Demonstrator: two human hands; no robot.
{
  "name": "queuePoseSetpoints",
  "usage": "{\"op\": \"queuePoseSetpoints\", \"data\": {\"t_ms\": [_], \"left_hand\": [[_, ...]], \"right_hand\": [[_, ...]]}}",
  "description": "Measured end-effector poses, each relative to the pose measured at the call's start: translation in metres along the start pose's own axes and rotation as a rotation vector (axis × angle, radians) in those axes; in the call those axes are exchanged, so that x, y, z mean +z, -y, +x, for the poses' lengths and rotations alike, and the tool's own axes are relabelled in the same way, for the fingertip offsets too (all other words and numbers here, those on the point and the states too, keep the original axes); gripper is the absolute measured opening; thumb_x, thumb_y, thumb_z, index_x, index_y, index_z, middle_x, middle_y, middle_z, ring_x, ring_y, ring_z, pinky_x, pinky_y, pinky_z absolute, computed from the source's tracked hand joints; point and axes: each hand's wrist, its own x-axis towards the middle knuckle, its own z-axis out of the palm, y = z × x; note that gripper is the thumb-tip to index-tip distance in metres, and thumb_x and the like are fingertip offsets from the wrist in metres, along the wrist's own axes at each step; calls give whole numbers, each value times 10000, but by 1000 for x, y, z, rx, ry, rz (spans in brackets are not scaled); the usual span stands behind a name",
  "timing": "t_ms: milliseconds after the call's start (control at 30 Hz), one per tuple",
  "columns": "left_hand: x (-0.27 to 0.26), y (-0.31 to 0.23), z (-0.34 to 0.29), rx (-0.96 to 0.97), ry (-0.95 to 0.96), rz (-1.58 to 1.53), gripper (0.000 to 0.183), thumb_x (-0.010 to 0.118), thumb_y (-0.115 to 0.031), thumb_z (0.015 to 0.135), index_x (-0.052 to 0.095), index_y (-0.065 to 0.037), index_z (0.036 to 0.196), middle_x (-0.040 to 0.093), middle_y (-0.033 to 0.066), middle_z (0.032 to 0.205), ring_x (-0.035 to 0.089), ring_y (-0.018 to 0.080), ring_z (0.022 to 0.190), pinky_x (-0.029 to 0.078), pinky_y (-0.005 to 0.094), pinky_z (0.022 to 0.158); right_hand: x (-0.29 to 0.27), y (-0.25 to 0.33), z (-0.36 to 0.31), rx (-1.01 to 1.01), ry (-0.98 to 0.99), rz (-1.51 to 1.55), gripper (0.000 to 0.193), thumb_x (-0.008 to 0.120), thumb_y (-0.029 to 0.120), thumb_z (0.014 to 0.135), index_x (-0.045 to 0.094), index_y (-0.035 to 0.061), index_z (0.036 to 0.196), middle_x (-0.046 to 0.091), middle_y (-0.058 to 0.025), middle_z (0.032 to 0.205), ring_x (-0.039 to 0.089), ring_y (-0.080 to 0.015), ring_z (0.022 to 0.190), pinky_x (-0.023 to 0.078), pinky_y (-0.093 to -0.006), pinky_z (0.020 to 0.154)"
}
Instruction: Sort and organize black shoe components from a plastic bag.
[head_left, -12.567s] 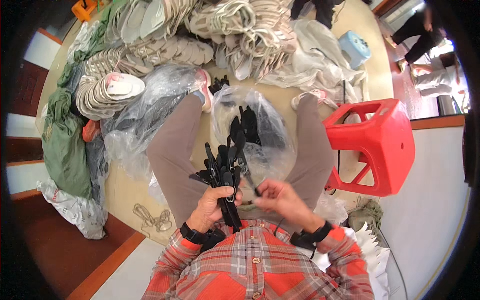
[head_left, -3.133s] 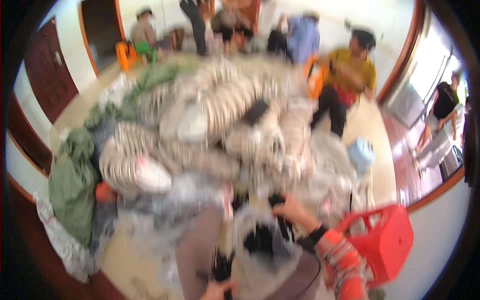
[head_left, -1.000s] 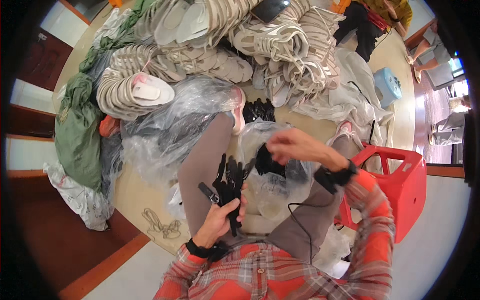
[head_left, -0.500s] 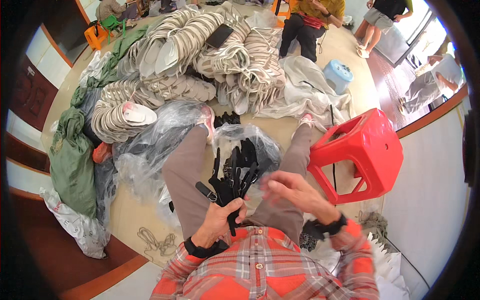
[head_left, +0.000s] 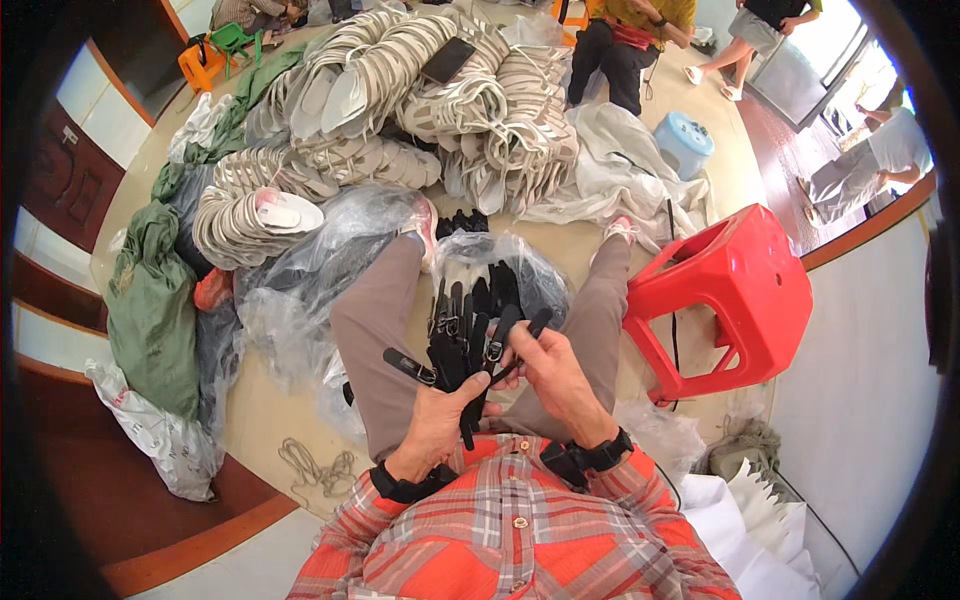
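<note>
Centrally, both hands (head_left: 433, 422) (head_left: 562, 385) gripping black buckled straps (head_left: 452, 352), clear bag (head_left: 545, 282) beyond, apparently black pieces (head_left: 504, 284) inside.

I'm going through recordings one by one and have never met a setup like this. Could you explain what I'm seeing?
There is no machine: these are a person's own bare hands. The view comes from the left of two wide fisheye cameras worn on the head, looking down, so straight edges bend near the rim. The left hand grips a bundle of black buckled straps; the right hand has its fingers on a strap at the bundle's right side. A clear plastic bag lies on the floor between the legs. Beyond it are stacks of beige shoe uppers, with a black phone on top. To the right is a red plastic stool.
</note>
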Motion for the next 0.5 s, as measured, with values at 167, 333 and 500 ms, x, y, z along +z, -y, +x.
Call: {"op": "queuePoseSetpoints", "data": {"t_ms": [167,333,500], "left_hand": [[-13,11,5,98,-89,37,266,598,-60,826,542,9,1076,620,85,960,623,190,798,552,297,625],[-23,4,8,-60,-101,5,222,618,-89,823,553,2,1015,610,85,913,609,170,774,536,292,657],[-26,10,11,-31,-32,-100,200,595,-85,838,554,5,1012,606,97,923,608,167,767,544,287,628]], "right_hand": [[-4,-12,10,-100,-123,-12,154,553,161,873,549,17,929,583,-42,796,557,-110,671,421,-223,551],[-5,5,8,-99,-200,207,142,513,179,899,511,39,877,585,-40,774,588,-143,674,441,-247,537],[-1,-13,17,-71,-62,68,165,557,184,870,485,36,865,485,5,651,425,-91,488,355,-225,461]]}}
